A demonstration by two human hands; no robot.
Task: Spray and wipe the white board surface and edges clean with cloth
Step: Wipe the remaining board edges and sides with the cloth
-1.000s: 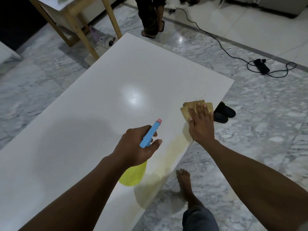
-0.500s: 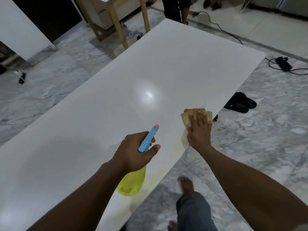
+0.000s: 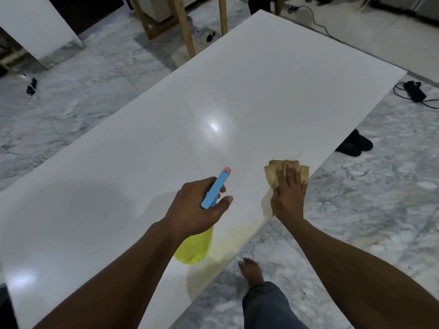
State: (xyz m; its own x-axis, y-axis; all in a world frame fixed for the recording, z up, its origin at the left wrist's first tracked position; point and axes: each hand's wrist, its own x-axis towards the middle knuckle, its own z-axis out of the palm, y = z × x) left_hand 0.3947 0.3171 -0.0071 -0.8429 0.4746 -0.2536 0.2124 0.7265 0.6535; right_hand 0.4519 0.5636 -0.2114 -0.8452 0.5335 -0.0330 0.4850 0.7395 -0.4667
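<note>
Two grips over the board (image 3: 213, 91): left grip (image 3: 197, 207) curls round the bottle (image 3: 194, 248) above the board; right grip (image 3: 288, 198) lies flat, pressing the cloth (image 3: 272, 173) at the board's right edge.

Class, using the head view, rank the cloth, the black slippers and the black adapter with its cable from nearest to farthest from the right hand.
1. The cloth, pressed under the right hand at the board's right edge.
2. The slippers, on the floor just beyond that edge.
3. The adapter, on the floor at far right.
</note>
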